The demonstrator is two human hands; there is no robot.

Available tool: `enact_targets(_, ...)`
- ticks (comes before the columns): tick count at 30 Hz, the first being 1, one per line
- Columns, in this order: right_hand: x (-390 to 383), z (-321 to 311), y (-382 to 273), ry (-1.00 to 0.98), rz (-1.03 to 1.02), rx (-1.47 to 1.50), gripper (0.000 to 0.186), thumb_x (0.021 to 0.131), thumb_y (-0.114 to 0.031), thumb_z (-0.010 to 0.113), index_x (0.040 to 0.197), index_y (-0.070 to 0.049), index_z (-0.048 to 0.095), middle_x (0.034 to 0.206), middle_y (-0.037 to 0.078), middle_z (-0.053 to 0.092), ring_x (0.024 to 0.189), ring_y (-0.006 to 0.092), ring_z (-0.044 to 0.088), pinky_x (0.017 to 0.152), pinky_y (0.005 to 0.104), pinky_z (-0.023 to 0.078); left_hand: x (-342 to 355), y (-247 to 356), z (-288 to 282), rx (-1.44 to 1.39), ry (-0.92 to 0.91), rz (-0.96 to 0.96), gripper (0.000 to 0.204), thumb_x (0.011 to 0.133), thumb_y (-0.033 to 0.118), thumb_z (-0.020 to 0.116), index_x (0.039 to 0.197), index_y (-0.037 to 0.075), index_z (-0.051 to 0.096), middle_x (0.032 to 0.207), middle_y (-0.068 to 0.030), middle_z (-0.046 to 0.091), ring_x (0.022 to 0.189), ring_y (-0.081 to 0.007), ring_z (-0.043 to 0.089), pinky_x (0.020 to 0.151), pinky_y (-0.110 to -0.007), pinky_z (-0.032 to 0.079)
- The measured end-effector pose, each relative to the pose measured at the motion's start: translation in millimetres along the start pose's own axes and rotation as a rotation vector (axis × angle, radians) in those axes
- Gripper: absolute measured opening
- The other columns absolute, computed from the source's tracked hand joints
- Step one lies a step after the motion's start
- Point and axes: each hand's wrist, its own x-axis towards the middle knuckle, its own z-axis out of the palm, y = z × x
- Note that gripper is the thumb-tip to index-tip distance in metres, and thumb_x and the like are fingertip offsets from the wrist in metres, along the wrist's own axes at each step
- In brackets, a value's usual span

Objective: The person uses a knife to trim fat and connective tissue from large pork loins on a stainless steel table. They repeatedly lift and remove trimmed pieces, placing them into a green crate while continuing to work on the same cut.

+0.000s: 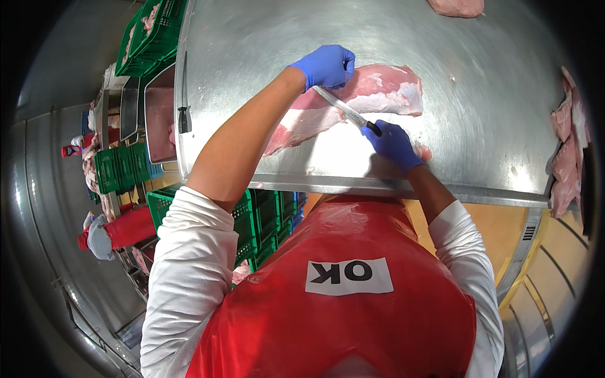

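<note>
Your right hand (392,146) grips the knife (343,108), just nearside of the long meat cut (378,88); your left hand (324,67), nearer, curls tight at its far edge, any pinch hidden. The meat cut slants near-left to far-right, blade across it, metal bench (498,75) beneath, green crates (116,169) well off its left.

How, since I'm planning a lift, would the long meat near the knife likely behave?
The meat would probably sag: it is long and no bone shows. Its moist-looking surface may slip on the smooth metal table. Its thickness suggests some weight.
</note>
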Motion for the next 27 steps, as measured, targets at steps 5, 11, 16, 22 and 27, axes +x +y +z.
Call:
enact_targets(5,7.0,-3.9,-9.2,0.159,0.176,0.277,0.047,0.099,-0.051,0.066,0.097,-0.004,0.074,0.089,0.021,0.074,0.086,0.0417,0.072,0.079,0.0493,0.055,-22.7,-2.1,13.3,0.376,0.090,0.009,0.015,0.088,0.020,0.073,0.097,0.009,0.075,0.094,-0.0146,0.076,0.085,-0.0352,0.073,0.082,-0.044,0.058)
enact_targets(11,-0.6,-31.4,1.5,0.186,0.381,0.296,0.050,0.101,-0.051,0.064,0.099,-0.002,0.073,0.089,0.022,0.074,0.086,0.0404,0.072,0.079,0.0462,0.054,-52.3,-50.1,109.7,0.535,0.347,0.207,0.030,0.101,0.030,0.062,0.126,0.015,0.068,0.117,-0.0164,0.066,0.097,-0.0407,0.072,0.086,-0.052,0.058)
enact_targets(16,-16.0,-23.7,13.7,0.170,0.262,0.202,0.048,0.101,-0.051,0.064,0.099,-0.004,0.072,0.090,0.022,0.074,0.090,0.0418,0.073,0.081,0.0478,0.056,-42.7,-34.4,99.8,0.422,0.265,0.246,0.023,0.101,0.024,0.060,0.118,0.012,0.072,0.111,-0.0171,0.072,0.098,-0.0375,0.072,0.086,-0.049,0.058)
enact_targets(22,-11.6,-22.3,0.7,0.094,0.253,0.199,0.048,0.099,-0.053,0.064,0.099,-0.005,0.072,0.090,0.021,0.075,0.091,0.0425,0.073,0.081,0.0495,0.056,-17.8,-60.3,76.6,0.261,0.182,0.214,0.021,0.097,0.014,0.063,0.112,0.012,0.079,0.110,-0.0156,0.077,0.098,-0.0368,0.073,0.087,-0.042,0.058)
enact_targets(27,-7.0,-24.4,-12.4,-0.013,0.173,0.131,0.050,0.097,-0.056,0.065,0.098,-0.006,0.073,0.088,0.020,0.075,0.087,0.0423,0.073,0.080,0.0503,0.056,-11.3,-52.9,57.7,0.280,0.079,0.152,0.022,0.093,0.010,0.065,0.109,0.014,0.080,0.105,-0.0169,0.077,0.095,-0.0374,0.073,0.086,-0.042,0.057)
